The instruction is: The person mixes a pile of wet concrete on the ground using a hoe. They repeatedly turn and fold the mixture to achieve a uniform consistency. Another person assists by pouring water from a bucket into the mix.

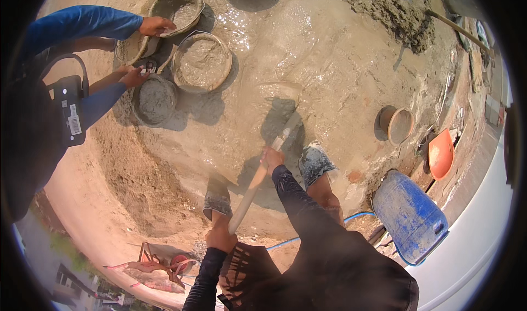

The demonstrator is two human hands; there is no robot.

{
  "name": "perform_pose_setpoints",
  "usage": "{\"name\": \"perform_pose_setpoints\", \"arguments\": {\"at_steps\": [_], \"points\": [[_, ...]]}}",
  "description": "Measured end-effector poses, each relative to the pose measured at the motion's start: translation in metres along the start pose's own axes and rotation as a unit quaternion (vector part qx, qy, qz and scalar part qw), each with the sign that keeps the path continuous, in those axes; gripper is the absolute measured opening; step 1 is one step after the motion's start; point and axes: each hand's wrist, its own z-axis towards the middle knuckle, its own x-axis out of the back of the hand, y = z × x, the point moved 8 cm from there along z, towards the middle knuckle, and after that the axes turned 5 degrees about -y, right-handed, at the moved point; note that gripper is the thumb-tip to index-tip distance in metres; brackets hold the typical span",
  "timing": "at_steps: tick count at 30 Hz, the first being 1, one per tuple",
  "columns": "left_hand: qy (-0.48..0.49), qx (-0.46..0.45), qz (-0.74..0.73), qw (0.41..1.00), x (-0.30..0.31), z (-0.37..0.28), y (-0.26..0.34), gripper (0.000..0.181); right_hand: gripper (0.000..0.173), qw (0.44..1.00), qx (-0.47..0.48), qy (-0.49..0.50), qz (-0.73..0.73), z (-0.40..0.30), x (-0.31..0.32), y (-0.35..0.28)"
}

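Both my hands hold a long wooden handle [255,187] that slants up and to the right. My left hand [221,237] is closed around its lower end, near my left thigh. Farther up, my right hand [273,159] grips the shaft just below its worn, pale socket. The tool's head, seemingly a hoe or shovel blade, lies mostly hidden in wet grey mortar [329,80], beyond my feet. Up and to the left, a bucket full of mortar [201,62] stands beside a smaller mortar-filled bucket [155,100].
At the left, a co-worker in blue sleeves [86,20] touches buckets. A stiffer mortar heap [395,14] lies top right with a handle in it. To the right are a small bucket [400,125], an orange shovel blade [440,154] and a blue plastic barrel [409,216]. A blue hose [284,243] crosses behind my legs.
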Motion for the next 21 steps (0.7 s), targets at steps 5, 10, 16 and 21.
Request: {"name": "perform_pose_setpoints", "arguments": {"at_steps": [5, 10, 16, 21], "points": [[-0.112, 0.099, 0.080, 0.986, -0.020, -0.093, -0.081, 0.029, 0.012, 0.994, -0.087, -0.066, 0.005, -0.101, -0.019, 0.065], [-0.008, 0.072, 0.014, 0.997, -0.021, -0.050, -0.060, 0.029, 0.010, 0.996, -0.064, -0.061, 0.033, -0.083, -0.039, 0.007], [0.100, -0.013, 0.000, 0.995, 0.026, 0.176, 0.041, 0.024, 0.009, 0.981, 0.161, -0.106, 0.009, 0.076, -0.141, -0.199], [0.032, 0.037, -0.103, 0.993, 0.016, 0.173, 0.048, 0.031, 0.009, 0.959, 0.148, -0.017, -0.242, 0.123, -0.176, -0.189]]}}
